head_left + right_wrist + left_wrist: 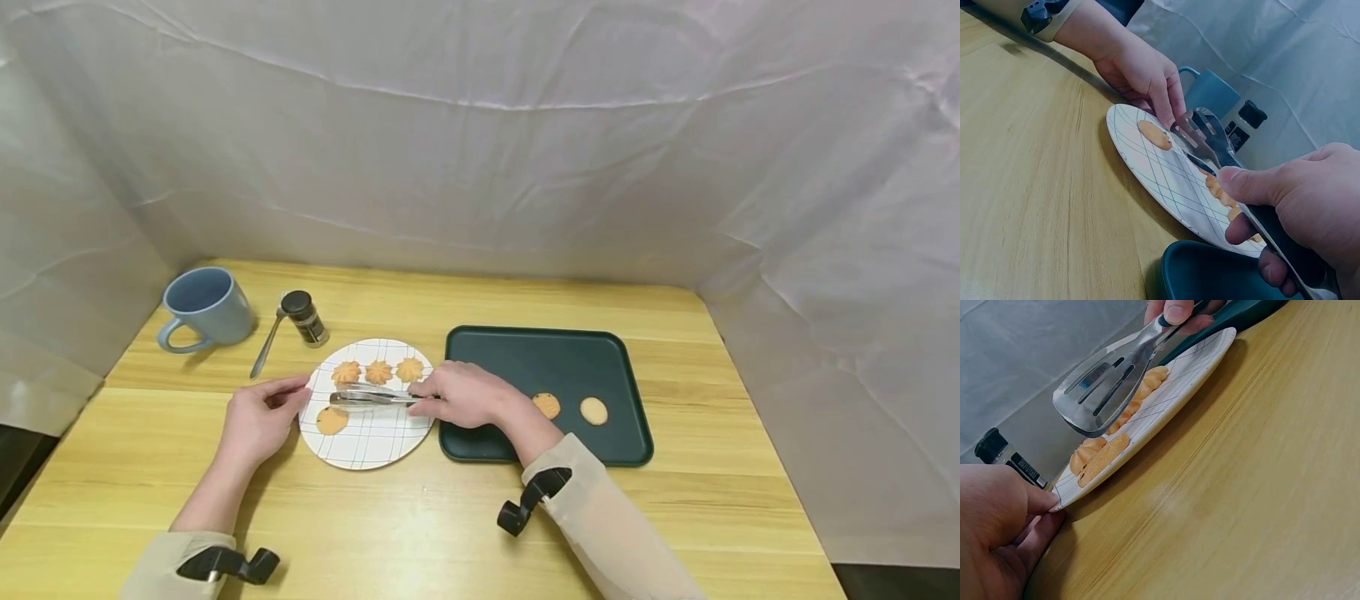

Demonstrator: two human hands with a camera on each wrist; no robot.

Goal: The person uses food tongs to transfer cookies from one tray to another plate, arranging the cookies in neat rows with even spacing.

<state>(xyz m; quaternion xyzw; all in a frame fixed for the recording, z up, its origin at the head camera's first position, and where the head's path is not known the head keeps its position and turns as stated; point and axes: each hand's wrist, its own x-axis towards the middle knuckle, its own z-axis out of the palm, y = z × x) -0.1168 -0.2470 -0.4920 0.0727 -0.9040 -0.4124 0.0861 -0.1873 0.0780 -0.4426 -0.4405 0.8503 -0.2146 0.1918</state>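
Note:
My left hand [258, 421] pinches the left rim of a round white plate [367, 446] with a checked line pattern. Metal tongs [1100, 387] with slotted ends and dark handles are held in my right hand [468, 393], thumb along one side. Their ends hover over the left part of the plate, with no cookie visible between them. Three flower-shaped cookies [378, 372] lie in a row along the plate's far side. A flat round cookie [332, 420] with dark specks sits near the left rim, just below the tongs in the head view.
A dark green tray [551, 358] stands right of the plate, under my right forearm, bearing a speckled round cookie [547, 406] and a plain pale one [594, 411]. At the back left are a blue mug [213, 312], a fork [267, 343] and a black-capped spice jar [306, 318].

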